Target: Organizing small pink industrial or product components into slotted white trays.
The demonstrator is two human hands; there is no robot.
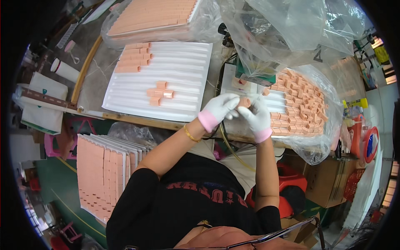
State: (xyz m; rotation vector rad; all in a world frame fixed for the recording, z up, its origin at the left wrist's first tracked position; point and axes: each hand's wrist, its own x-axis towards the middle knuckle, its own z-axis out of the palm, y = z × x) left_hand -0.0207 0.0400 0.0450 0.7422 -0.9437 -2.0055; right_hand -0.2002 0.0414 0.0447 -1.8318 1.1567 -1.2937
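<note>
Both my hands wear white gloves with pink cuffs and meet above the table's front edge. In my right hand (258, 116) a small peach-coloured hollow piece (245, 102) is gripped between thumb and fingers. My left hand (223, 109) is closed just beside it, its fingertips pressed together; what they hold, if anything, is too small to make out. To the left lies a white ridged tray (179, 71), with rows of peach pieces (135, 57) at its far left corner and a small loose group (160, 92) nearer me. Many similar pieces (298, 104) lie jumbled on the right.
A green box-like device (255, 76) stands just beyond my hands under clear plastic sheeting (287, 29). A full tray (152, 18) sits at the back left. Stacked filled trays (100, 171) stand below the table's left edge. A red stool (290, 179) is at lower right.
</note>
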